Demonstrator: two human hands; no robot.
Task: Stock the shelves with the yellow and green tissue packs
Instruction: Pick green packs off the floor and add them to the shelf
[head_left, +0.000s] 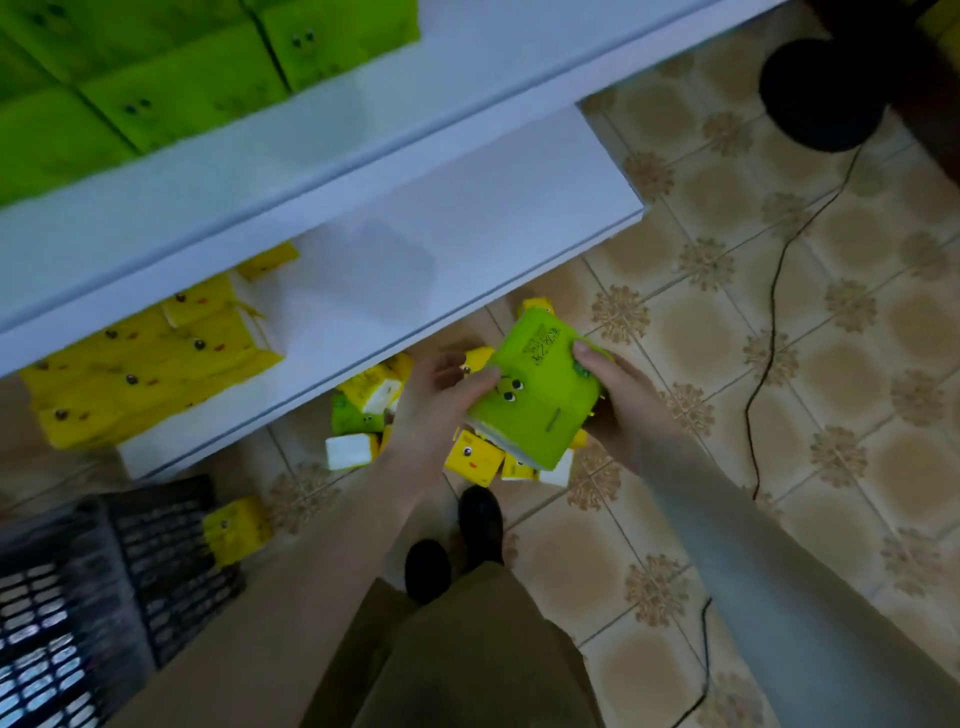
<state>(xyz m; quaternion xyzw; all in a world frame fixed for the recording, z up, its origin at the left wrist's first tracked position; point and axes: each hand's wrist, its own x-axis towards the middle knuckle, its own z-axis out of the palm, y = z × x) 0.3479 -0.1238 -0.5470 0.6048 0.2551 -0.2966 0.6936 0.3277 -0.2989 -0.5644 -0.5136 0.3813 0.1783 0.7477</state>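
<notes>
A green tissue pack (537, 397) is gripped between the left hand (439, 400) and right hand (618, 400), fingers curled round its sides; yellow packs (475, 457) lie beneath the hands.

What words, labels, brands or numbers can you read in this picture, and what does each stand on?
On the green tissue pack, held by the left hand and right hand: dark printed characters near its upper edge, too blurred to read.
On the yellow packs on the floor: cartoon faces only, no readable text.
Nothing else carries legible writing.
</notes>
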